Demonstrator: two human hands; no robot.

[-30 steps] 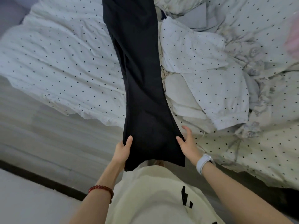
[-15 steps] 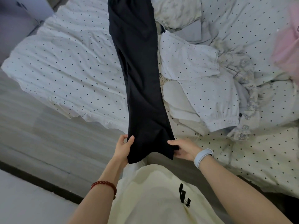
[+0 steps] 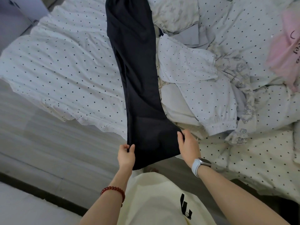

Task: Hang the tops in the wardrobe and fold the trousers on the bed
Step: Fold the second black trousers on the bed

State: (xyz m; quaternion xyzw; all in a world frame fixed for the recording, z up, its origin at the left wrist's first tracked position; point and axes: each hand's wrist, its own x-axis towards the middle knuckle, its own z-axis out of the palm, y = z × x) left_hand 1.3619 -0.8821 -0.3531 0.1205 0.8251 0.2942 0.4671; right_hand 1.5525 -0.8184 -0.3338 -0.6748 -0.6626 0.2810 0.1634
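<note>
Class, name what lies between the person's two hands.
In the head view, the hem end of the dark trousers spans from left hand to right hand.

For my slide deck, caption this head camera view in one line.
Both hands, left and right, hold dark trousers stretched over a polka-dot bed.

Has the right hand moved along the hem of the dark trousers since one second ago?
Yes. The right hand now pinches the right corner of the dark trousers' hem, nearer the gathered cuff of the dotted white top; before, it lay open.
</note>
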